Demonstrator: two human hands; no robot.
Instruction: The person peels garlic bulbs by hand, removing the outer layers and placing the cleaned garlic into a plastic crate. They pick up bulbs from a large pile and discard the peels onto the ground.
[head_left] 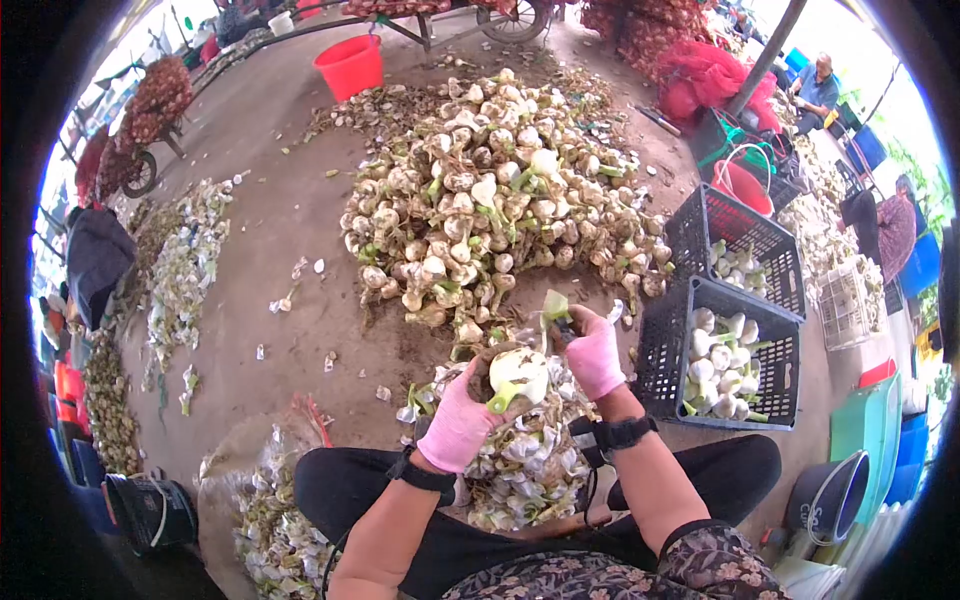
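left hand [462, 424] grips garlic bulb [519, 369], right hand [594, 355] trims

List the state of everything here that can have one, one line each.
Left hand in pink glove: shut on white garlic bulb.
Right hand in pink glove: shut on small dark tool, against green stalk.
Near black plastic crate: partly filled with trimmed bulbs.
Far black plastic crate: nearly empty.
Red plastic bucket: upright, open.
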